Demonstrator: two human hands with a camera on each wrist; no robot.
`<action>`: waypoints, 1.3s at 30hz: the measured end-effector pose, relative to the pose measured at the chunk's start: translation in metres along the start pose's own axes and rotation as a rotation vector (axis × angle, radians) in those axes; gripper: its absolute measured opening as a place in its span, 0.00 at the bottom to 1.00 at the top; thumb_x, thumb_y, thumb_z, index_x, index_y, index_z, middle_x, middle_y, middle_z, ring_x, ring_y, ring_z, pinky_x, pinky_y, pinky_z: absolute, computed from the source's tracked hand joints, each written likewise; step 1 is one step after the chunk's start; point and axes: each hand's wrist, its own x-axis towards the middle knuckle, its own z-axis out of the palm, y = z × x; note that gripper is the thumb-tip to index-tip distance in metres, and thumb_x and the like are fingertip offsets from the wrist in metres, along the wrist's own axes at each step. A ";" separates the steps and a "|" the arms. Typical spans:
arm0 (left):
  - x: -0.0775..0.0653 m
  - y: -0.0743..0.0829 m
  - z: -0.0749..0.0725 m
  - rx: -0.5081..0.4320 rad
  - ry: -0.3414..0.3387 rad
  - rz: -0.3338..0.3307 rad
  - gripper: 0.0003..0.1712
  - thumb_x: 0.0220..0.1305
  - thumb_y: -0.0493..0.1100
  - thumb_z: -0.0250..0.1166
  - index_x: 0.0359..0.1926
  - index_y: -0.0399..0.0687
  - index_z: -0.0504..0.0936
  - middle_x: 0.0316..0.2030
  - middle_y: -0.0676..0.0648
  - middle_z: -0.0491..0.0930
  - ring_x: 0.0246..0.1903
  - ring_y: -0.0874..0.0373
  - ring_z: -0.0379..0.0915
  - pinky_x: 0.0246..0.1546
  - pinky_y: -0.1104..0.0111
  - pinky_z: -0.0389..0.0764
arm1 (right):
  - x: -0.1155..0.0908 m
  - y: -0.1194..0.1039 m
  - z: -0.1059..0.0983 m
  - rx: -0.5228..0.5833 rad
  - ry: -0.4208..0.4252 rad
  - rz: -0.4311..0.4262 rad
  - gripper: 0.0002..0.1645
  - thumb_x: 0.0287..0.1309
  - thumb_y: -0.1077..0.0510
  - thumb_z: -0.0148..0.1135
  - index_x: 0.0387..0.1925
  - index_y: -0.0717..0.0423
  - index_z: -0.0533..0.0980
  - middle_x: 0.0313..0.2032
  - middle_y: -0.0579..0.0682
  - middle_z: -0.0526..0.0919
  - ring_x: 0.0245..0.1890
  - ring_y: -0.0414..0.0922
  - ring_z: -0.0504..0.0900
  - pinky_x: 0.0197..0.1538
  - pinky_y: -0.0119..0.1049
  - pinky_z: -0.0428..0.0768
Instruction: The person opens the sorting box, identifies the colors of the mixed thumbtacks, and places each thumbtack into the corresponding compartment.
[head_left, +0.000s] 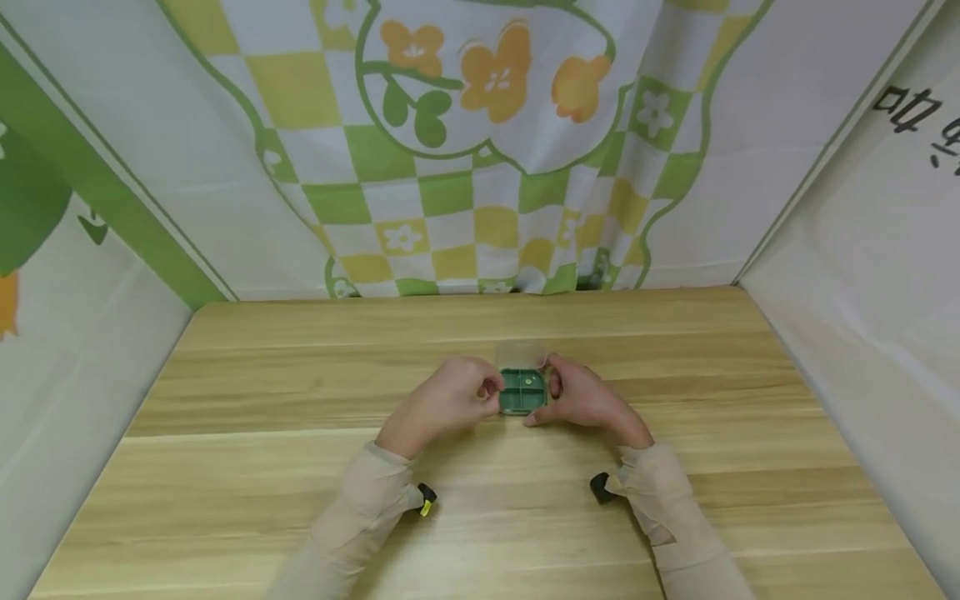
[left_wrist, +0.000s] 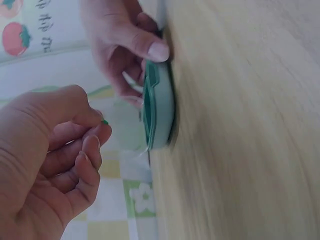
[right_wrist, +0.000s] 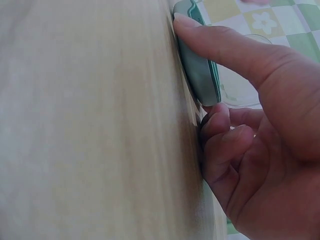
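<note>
A small green pill box [head_left: 513, 400] with a divided inside sits on the table, its clear lid [head_left: 521, 354] swung up at the back. One small yellow-green piece [head_left: 528, 381] lies in the far right compartment. My right hand [head_left: 588, 396] holds the box from the right, thumb along the near side, fingers round the right side. To the left of the box, my left hand [head_left: 457, 392] pinches a tiny green piece [left_wrist: 104, 122] between thumb and forefinger, mostly hidden by the fingertips. In the left wrist view, those fingertips are apart from the box.
The wood-grain table [head_left: 300, 483] reaches back to a checked, flowered curtain [head_left: 450, 183]. White printed panels [head_left: 862, 275] stand on both sides. A black wrist device [head_left: 602, 488] sticks out from the right sleeve, and another [head_left: 426, 497] from the left.
</note>
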 end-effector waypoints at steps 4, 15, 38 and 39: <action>0.011 0.005 0.009 0.079 0.007 0.043 0.07 0.62 0.33 0.67 0.40 0.37 0.89 0.32 0.48 0.87 0.30 0.63 0.75 0.31 0.75 0.78 | 0.000 0.001 0.000 0.005 -0.003 -0.003 0.42 0.45 0.49 0.87 0.58 0.55 0.72 0.26 0.46 0.68 0.25 0.43 0.64 0.32 0.35 0.65; 0.037 0.012 0.033 0.252 0.012 0.087 0.05 0.64 0.34 0.67 0.36 0.44 0.89 0.32 0.50 0.88 0.28 0.63 0.76 0.30 0.71 0.79 | -0.002 0.004 0.000 -0.001 -0.014 -0.014 0.38 0.47 0.48 0.86 0.53 0.53 0.72 0.28 0.47 0.71 0.25 0.43 0.67 0.32 0.35 0.67; 0.050 0.009 0.040 0.308 0.037 0.129 0.06 0.69 0.34 0.67 0.42 0.43 0.89 0.40 0.47 0.88 0.38 0.56 0.84 0.38 0.66 0.84 | -0.001 0.003 -0.001 -0.009 -0.002 -0.026 0.35 0.46 0.48 0.86 0.48 0.53 0.73 0.27 0.47 0.71 0.25 0.43 0.67 0.32 0.35 0.67; 0.050 0.009 0.040 0.301 0.037 0.132 0.06 0.69 0.33 0.67 0.42 0.43 0.89 0.40 0.47 0.88 0.38 0.56 0.84 0.38 0.66 0.84 | -0.001 0.003 -0.001 -0.009 -0.001 -0.026 0.35 0.46 0.48 0.86 0.48 0.53 0.73 0.27 0.47 0.71 0.25 0.43 0.67 0.32 0.35 0.67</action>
